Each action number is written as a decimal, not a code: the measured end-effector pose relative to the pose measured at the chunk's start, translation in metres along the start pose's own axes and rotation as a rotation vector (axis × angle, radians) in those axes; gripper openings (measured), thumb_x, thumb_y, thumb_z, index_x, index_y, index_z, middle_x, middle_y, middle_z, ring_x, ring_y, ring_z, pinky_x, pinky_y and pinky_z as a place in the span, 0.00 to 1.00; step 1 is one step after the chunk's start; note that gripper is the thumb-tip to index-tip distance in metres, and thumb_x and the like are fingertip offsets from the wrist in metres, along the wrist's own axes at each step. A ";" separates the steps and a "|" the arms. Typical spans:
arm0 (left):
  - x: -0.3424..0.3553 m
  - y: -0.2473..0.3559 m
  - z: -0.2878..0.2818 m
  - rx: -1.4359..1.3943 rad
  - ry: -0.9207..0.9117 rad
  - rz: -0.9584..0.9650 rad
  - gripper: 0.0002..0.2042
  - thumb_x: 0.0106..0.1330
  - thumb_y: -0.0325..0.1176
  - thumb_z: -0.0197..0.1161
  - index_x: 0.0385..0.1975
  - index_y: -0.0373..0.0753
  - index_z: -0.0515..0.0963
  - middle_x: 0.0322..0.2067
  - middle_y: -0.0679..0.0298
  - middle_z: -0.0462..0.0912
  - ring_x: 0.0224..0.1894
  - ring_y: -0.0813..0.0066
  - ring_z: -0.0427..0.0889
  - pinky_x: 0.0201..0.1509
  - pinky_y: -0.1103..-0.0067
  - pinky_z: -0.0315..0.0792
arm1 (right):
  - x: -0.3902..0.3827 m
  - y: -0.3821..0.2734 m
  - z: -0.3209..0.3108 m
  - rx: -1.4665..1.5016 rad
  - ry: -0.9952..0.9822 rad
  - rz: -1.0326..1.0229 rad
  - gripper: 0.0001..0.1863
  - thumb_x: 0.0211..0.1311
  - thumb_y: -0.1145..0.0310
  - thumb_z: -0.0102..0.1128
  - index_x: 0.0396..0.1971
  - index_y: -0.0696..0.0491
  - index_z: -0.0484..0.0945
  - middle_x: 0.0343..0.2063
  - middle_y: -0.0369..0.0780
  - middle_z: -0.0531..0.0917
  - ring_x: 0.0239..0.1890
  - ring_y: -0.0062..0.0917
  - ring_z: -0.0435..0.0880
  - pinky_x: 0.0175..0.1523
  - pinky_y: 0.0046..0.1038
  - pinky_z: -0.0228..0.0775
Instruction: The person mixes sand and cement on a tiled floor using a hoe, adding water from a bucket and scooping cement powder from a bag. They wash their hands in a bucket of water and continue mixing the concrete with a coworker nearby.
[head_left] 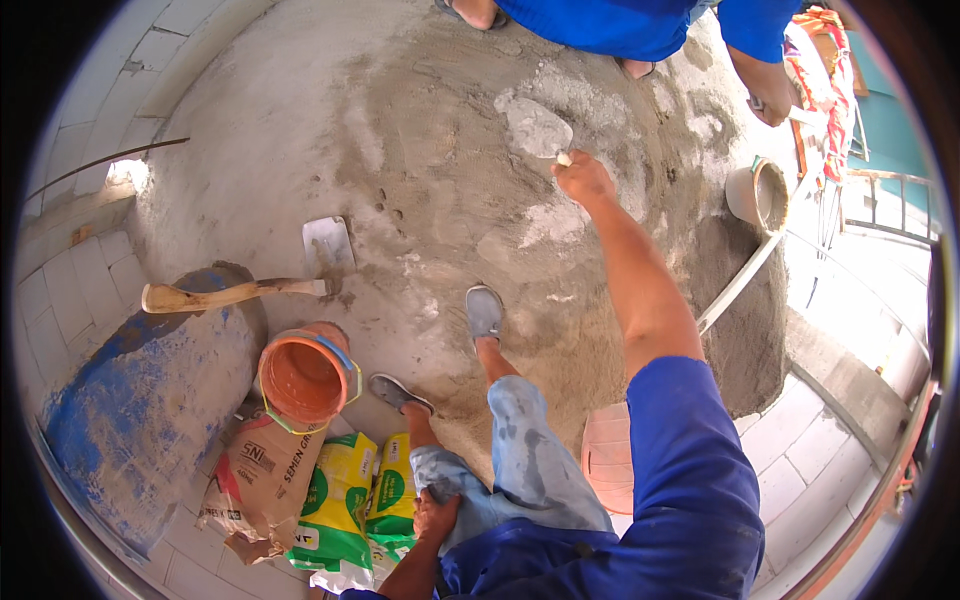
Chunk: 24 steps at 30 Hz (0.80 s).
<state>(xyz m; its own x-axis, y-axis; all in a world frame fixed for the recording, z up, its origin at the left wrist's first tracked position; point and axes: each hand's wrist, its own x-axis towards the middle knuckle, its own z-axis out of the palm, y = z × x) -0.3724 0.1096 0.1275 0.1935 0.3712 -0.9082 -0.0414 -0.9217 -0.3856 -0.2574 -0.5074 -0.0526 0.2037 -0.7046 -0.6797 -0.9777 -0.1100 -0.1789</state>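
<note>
Just ahead-left of the right hand (586,180), which gripped its pale handle (564,158), I saw the rounded, mortar-smeared grey trowel (538,128) point away; the left hand (436,516), far behind, I couldn't read.

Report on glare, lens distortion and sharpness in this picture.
Head view: glare washes out the pale blocks at far right; head view: the block wall bows along the left rim, and the corners go black; head view: the right hand and its trowel look reasonably sharp.
</note>
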 end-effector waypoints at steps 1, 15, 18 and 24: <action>0.006 -0.008 0.006 -0.002 0.021 0.009 0.49 0.52 0.63 0.67 0.69 0.38 0.58 0.65 0.45 0.65 0.66 0.46 0.69 0.68 0.61 0.66 | -0.007 0.000 0.005 0.012 -0.023 -0.019 0.23 0.67 0.51 0.58 0.57 0.45 0.76 0.55 0.40 0.82 0.60 0.38 0.78 0.62 0.39 0.71; 0.008 -0.028 0.036 -0.250 0.065 0.007 0.52 0.53 0.65 0.67 0.71 0.39 0.52 0.66 0.44 0.64 0.65 0.45 0.69 0.67 0.60 0.66 | -0.105 0.057 0.009 -0.450 0.053 0.007 0.21 0.63 0.58 0.62 0.56 0.46 0.78 0.48 0.46 0.85 0.46 0.38 0.85 0.46 0.39 0.78; 0.018 -0.043 0.040 -0.386 0.076 0.005 0.52 0.54 0.66 0.64 0.72 0.39 0.52 0.66 0.44 0.63 0.65 0.44 0.70 0.66 0.59 0.67 | -0.140 0.076 0.013 0.092 0.041 0.103 0.25 0.61 0.57 0.66 0.56 0.50 0.75 0.28 0.42 0.82 0.17 0.31 0.80 0.21 0.36 0.71; 0.016 -0.090 0.010 -0.583 -0.076 -0.062 0.54 0.57 0.67 0.62 0.75 0.41 0.45 0.68 0.46 0.62 0.68 0.47 0.68 0.67 0.58 0.66 | -0.302 0.047 0.026 0.093 -0.428 -0.136 0.19 0.65 0.62 0.65 0.53 0.50 0.76 0.21 0.35 0.77 0.12 0.19 0.73 0.15 0.25 0.67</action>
<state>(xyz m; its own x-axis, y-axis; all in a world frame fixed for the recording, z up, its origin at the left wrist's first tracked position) -0.3756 0.1993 0.1458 0.1070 0.4136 -0.9042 0.5173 -0.7997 -0.3046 -0.3630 -0.2821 0.1260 0.3514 -0.3333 -0.8749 -0.9360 -0.1041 -0.3363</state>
